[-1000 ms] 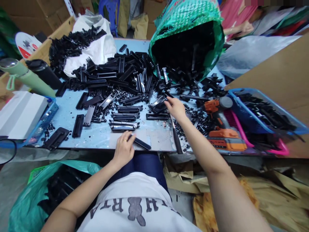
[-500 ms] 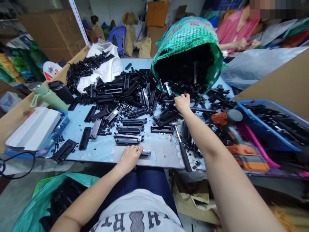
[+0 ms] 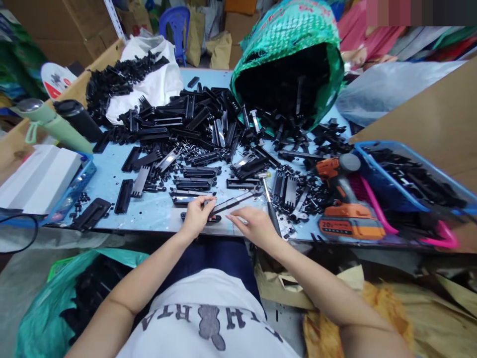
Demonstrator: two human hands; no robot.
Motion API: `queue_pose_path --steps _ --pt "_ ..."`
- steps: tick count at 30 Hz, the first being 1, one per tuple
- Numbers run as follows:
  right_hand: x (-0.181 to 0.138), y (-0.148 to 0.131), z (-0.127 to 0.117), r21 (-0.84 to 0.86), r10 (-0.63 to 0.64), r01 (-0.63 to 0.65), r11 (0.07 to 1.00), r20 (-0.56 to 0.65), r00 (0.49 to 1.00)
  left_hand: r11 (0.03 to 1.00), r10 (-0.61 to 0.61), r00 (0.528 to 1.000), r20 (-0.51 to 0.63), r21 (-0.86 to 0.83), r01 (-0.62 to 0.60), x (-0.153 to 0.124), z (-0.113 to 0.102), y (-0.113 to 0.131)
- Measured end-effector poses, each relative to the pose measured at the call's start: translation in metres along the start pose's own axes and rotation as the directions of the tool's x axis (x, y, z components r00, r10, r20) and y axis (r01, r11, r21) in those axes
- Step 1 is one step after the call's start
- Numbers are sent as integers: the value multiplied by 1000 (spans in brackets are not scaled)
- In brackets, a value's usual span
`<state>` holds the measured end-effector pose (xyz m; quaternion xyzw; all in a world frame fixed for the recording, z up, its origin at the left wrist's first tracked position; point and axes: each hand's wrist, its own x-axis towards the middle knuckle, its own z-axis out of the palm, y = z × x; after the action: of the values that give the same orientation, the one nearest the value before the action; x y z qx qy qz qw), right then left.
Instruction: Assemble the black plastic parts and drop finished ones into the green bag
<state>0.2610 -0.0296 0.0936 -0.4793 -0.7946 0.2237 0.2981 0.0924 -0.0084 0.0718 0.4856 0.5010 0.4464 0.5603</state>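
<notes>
A long, narrow black plastic strip (image 3: 233, 203) is lying at a slight slant near the near edge of the surface (image 3: 156, 211), its right end lifting toward a hammer (image 3: 271, 209). It looks light and stiff, probably a little smooth, so it should be handling easily when pinched across its narrow width near either end rather than at the thin middle. The left hand (image 3: 196, 215) is pinching the strip's left end between thumb and fingers, over a second dark piece (image 3: 208, 218) lying flat beneath. The right hand (image 3: 253, 224) is resting just near of the strip's middle, fingers stretched out and loosely spread, holding nothing I can make out. Farther off, assembled black pieces (image 3: 194, 183) are sitting in rows, a loose heap (image 3: 201, 119) is spreading toward a green woven sack (image 3: 294, 49), and an orange cordless drill (image 3: 341, 199) is lying at right.
</notes>
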Motion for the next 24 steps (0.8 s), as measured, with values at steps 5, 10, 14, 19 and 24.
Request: queue_pose_path --steps 5,10,14,19,24 --pt "-14 12 -17 -406 -211 337 850 324 922 788 301 885 354 430 -440 -5 -19 -5" --pt "-25 37 10 -521 -74 332 786 454 888 463 231 802 552 662 -589 8 -25 -25" --pt "-48 54 48 -602 -54 149 785 173 983 243 177 763 622 723 -647 11 -28 -39" --pt "-84 57 74 -516 -294 210 830 -87 952 180 157 783 601 762 -622 8 -32 -44" --pt "-97 49 75 -528 -305 244 814 -31 952 138 155 786 598 775 -617 9 -29 -46"
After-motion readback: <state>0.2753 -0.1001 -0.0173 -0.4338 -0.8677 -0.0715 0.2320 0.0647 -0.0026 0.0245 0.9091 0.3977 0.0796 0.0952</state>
